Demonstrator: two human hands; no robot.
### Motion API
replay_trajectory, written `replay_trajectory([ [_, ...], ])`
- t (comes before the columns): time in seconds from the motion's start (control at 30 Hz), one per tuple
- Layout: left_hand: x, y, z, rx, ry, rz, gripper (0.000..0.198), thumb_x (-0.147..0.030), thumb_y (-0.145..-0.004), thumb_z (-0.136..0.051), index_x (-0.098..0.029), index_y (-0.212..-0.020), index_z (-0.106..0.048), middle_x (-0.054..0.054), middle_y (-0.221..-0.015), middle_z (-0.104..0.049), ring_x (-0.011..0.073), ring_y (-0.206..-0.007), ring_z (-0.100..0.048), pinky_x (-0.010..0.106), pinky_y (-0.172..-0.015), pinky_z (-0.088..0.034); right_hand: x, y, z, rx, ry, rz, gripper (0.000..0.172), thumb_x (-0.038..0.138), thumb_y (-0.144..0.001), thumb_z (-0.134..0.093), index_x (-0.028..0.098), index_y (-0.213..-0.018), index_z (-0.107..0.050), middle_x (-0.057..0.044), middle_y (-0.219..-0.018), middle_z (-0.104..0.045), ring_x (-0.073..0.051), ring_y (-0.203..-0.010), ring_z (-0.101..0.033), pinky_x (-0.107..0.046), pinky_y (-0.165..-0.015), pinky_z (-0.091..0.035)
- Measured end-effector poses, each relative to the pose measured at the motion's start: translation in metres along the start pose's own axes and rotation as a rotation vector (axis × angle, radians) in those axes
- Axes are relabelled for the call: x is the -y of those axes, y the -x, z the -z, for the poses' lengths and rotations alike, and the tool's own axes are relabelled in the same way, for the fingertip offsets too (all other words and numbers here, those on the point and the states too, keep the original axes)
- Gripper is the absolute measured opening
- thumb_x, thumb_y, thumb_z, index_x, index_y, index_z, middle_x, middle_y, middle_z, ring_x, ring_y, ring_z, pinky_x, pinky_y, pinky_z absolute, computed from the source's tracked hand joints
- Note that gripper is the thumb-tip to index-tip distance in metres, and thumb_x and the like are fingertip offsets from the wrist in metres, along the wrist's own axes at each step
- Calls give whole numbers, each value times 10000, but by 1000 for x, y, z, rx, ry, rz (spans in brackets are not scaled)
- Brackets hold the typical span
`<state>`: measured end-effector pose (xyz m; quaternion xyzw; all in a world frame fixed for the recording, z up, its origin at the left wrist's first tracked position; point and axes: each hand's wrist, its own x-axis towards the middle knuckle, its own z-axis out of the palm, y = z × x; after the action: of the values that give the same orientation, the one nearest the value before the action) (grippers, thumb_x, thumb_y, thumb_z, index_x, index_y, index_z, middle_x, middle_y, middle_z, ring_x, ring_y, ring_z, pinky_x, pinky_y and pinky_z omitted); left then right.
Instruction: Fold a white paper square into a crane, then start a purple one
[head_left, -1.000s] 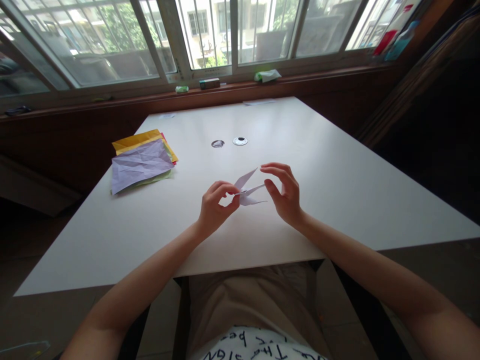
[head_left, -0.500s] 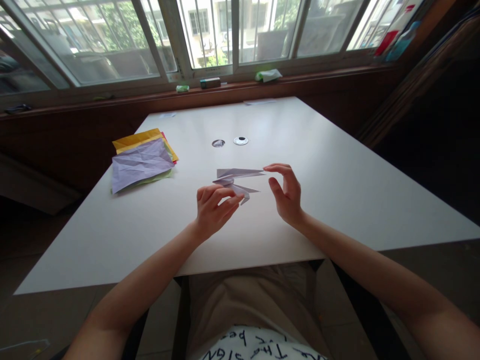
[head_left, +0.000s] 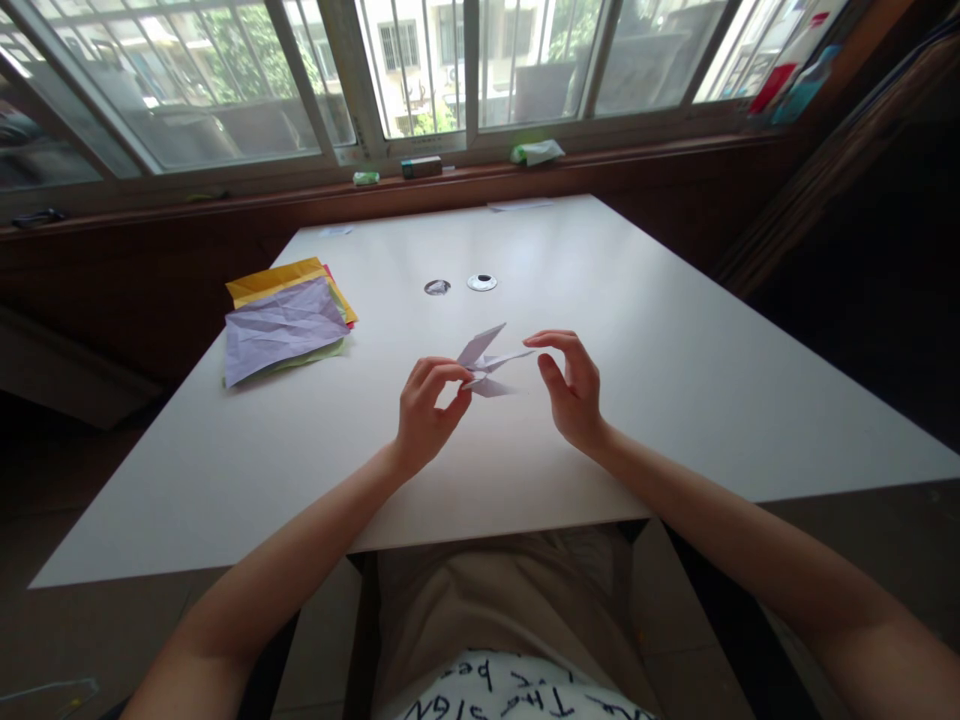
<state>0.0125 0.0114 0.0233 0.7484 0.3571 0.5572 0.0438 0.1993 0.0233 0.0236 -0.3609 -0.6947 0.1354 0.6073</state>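
Note:
A pale lilac origami crane [head_left: 486, 362] is held just above the white table [head_left: 645, 380]. My left hand [head_left: 427, 410] pinches its left end between thumb and forefinger, and the fingers cover that end. The crane's two wings spread, one up and away, the other toward me. A thin point of the paper stretches right, close to the fingertips of my right hand [head_left: 576, 390]. That hand is open, thumb and forefinger apart, and whether a fingertip touches the point I cannot tell.
At the left lies a loose stack of coloured paper sheets, a creased lilac sheet [head_left: 285, 330] on top of a yellow one [head_left: 277, 282]. Beyond the crane are two round fittings [head_left: 482, 283] in the tabletop. A small green-and-white packet [head_left: 537, 152] sits on the windowsill.
My left hand has turned the crane and now grips it at its left end. Its wings point differently, one now upward. My right hand has stayed almost still.

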Motion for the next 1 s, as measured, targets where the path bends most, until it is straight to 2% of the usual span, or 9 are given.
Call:
replay_trajectory([
  [0.1,9,-1,-5,30,165,263,78,-256,-784,-563,-185,-759,-541,3,-749,-559,98,-664,-520,219,-575,-429,-1,0,-2,46,-3,-27,170,283,-857,-450,230,-1007,-511,-52,-947,-590,-180,-934,-563,-380,-868,-442],
  [0.17,15,-1,-8,73,267,427,127,-301,-778,-571,-178,-774,-536,1,-743,-562,101,-692,-538,211,-587,-436,-2,-1,-4,93,23,-49,223,286,-822,-513,227,-1036,-492,-42,-919,-604,-175,-896,-578,-370,-842,-452],
  [0.27,21,1,-11,139,381,559,183,-342,-757,-590,-171,-786,-533,1,-746,-566,106,-709,-551,203,-585,-436,-6,-1,-7,134,82,-84,309,265,-764,-584,219,-1051,-480,-27,-873,-613,-168,-828,-594,-357,-790,-465],
  [0.33,23,1,-12,179,407,591,200,-355,-750,-595,-167,-782,-534,1,-744,-568,107,-706,-553,204,-585,-438,-9,-1,-9,162,119,-110,256,236,-752,-585,212,-996,-510,-18,-832,-615,-160,-777,-593,-342,-744,-467],
  [0.47,25,2,-13,275,358,582,189,-353,-742,-601,-168,-767,-568,3,-736,-588,109,-691,-555,212,-596,-446,-13,-2,-9,269,187,-111,22,179,-746,-551,195,-730,-550,-2,-714,-597,-142,-684,-556,-303,-664,-443],
  [0.57,27,3,-13,350,308,585,188,-355,-719,-623,-170,-752,-613,17,-754,-603,117,-674,-560,217,-580,-450,-15,-1,-9,318,241,-107,101,171,-729,-558,186,-639,-516,9,-654,-557,-130,-638,-516,-277,-608,-414],
  [0.67,29,4,-13,369,319,641,204,-359,-699,-643,-168,-769,-644,33,-806,-610,123,-682,-581,229,-596,-468,-17,0,-9,366,270,-140,120,183,-724,-575,179,-620,-515,10,-652,-540,-122,-620,-501,-263,-578,-403],
  [0.83,28,3,-13,278,411,719,215,-367,-691,-652,-161,-754,-642,29,-785,-607,124,-687,-598,217,-582,-482,-18,1,-10,398,197,-172,66,192,-738,-588,178,-674,-586,-8,-713,-573,-125,-645,-537,-263,-582,-444],
  [1.0,23,0,-14,149,529,779,218,-338,-697,-652,-169,-831,-622,17,-845,-615,105,-680,-597,245,-647,-513,-11,-1,-9,269,121,-113,59,206,-758,-592,183,-705,-606,-21,-740,-595,-129,-658,-567,-272,-596,-468],
])
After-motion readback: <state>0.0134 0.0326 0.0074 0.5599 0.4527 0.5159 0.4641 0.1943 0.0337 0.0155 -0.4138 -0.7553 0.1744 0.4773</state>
